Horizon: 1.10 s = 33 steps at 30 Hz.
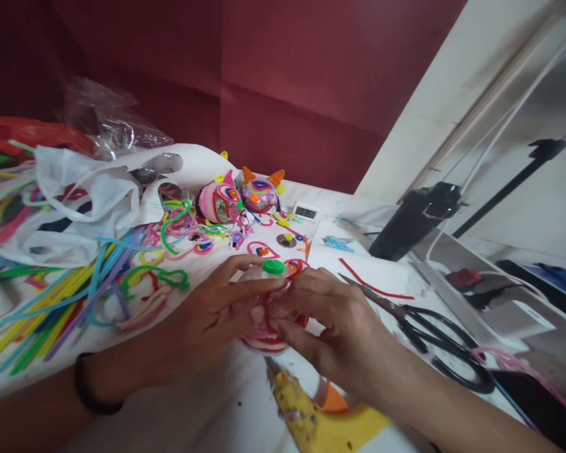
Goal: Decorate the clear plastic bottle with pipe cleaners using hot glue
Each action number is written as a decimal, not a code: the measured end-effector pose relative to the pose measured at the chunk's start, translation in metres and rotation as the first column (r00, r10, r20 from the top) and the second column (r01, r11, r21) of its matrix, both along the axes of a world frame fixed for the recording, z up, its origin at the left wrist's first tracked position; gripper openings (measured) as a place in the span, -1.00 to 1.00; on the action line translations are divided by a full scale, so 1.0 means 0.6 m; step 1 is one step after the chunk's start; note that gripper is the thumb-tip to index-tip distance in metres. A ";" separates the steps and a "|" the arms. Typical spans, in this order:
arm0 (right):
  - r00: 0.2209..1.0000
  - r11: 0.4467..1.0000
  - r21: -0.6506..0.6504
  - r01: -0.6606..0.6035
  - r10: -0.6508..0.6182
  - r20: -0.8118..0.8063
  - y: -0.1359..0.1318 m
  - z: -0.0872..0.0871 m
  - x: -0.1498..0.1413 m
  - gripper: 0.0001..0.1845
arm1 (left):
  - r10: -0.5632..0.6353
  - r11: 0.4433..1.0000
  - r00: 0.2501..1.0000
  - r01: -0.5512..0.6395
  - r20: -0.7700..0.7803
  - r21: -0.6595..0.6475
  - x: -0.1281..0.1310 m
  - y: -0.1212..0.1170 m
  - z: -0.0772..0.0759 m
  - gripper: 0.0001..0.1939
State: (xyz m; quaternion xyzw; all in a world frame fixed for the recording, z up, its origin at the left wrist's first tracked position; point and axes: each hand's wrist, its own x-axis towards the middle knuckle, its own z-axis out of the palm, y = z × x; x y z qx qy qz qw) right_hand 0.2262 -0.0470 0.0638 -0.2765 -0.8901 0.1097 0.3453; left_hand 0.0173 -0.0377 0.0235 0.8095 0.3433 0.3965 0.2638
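My left hand (212,314) closes around the side of a clear, rounded craft piece (264,343) wrapped with pink and red pipe cleaner at its lower edge. A green pipe-cleaner coil (273,267) sits at its top. My right hand (339,321) grips the piece from the other side, thumb and fingers at a red pipe cleaner (268,314) bent along its front. Fingers of both hands cover much of the surface. Just below them lies a yellow glue gun (302,409) with an orange trigger, its nozzle pointing toward the piece.
Black-handled scissors (405,314) and a red pipe-cleaner strip (372,283) lie right. Two decorated animal heads (221,202) stand behind, near a small digital timer (306,212). Colourful pipe cleaners (70,302) and a white bag (85,207) spread left. A black cylinder (400,220) stands back right.
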 end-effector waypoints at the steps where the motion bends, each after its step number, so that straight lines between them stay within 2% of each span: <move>1: 1.000 1.000 -0.004 0.004 -0.004 0.003 -0.001 -0.001 0.000 -0.87 | 0.003 1.000 1.000 -0.003 0.004 0.006 0.001 -0.001 0.000 -0.66; 9: 1.000 0.999 0.036 -0.003 0.003 -0.019 0.003 -0.004 -0.004 -0.88 | 0.057 0.998 0.998 -0.057 0.011 0.017 0.006 -0.003 -0.002 -0.70; 17: 0.996 0.994 0.051 -0.093 0.092 0.013 -0.007 0.007 0.018 -0.82 | 0.056 0.998 0.998 -0.056 -0.014 0.024 0.004 -0.002 0.001 -0.70; 22: 0.985 0.970 0.192 -0.147 0.126 0.114 -0.010 -0.004 0.028 -0.80 | 0.049 0.998 0.998 -0.048 -0.028 0.031 0.003 -0.001 0.001 -0.70; 28: 0.971 0.893 0.416 -0.170 0.079 0.228 -0.007 -0.013 0.033 -0.75 | 0.048 0.999 0.999 -0.048 -0.008 0.002 0.003 -0.004 -0.003 -0.69; 33: 0.966 0.868 0.460 -0.187 0.076 0.248 -0.007 -0.012 0.031 -0.71 | 0.054 0.998 0.998 -0.053 -0.033 0.032 0.005 -0.003 0.001 -0.71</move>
